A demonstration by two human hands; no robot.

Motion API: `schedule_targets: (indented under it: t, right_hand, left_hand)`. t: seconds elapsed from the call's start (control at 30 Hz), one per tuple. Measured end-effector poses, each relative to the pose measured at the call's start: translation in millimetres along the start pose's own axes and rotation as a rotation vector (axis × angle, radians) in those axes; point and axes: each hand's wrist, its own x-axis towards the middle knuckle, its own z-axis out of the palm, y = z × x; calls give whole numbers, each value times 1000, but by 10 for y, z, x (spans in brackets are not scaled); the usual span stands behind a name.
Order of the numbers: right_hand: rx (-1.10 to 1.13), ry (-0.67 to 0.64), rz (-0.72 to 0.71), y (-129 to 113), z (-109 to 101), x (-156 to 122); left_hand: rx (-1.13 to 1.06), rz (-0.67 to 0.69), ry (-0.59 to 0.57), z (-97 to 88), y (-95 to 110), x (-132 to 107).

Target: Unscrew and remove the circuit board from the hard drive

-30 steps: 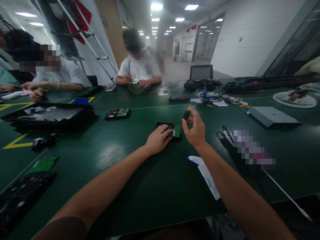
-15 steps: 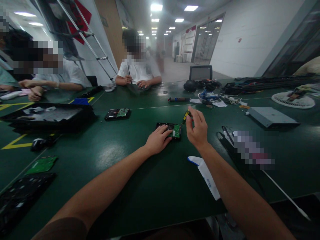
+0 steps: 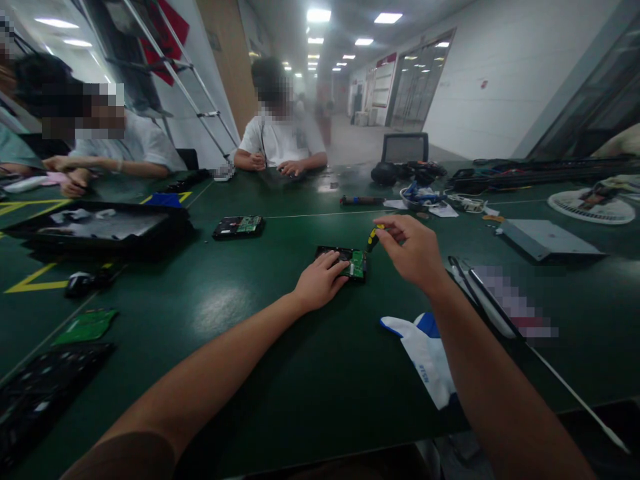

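A hard drive (image 3: 359, 261) with a green circuit board lies on the table in front of me. Across its left part rests my left hand (image 3: 323, 280), fingers stretched out and apart, the thumb by the near edge. They hide much of the drive's dark casing. Just right of the drive, my right hand (image 3: 407, 247) pinches a yellow-and-black screwdriver (image 3: 373, 238) by its handle. The screwdriver slants down toward the board's right end. Its tip is too small to tell whether it touches. Below my right forearm lies a white and blue cloth-like piece (image 3: 423, 357), partly covered.
Another hard drive (image 3: 239, 227) lies further left, beyond it a black tray (image 3: 95, 233). At near left are a green board (image 3: 86, 327) and a black part (image 3: 47, 387). A grey metal box (image 3: 550, 238) stands right. Two people sit across the green table (image 3: 280, 373).
My right hand has turned and shifted right, its fingers now at the screwdriver handle's upper end. More of the white and blue piece shows. My left hand stays on the drive.
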Motion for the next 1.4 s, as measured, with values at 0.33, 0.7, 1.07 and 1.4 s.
schedule_targets:
  t: [0.33,0.7,1.07,1.4]
  right_hand:
    - [-71,-150,-18,-90,-111,194]
    - [-256,-360,-35,-148,-284,461]
    - [-320,-398,-102,-266,-239,532]
    - [-268,-341,-46,-127,-241,494]
  left_hand:
    - [3,14,2,3,-13,-6]
    - [8,12,-6,-19,4,-7]
    - [13,15,11,3,-3,-3]
    - [2,7,-2,-17,8,-5]
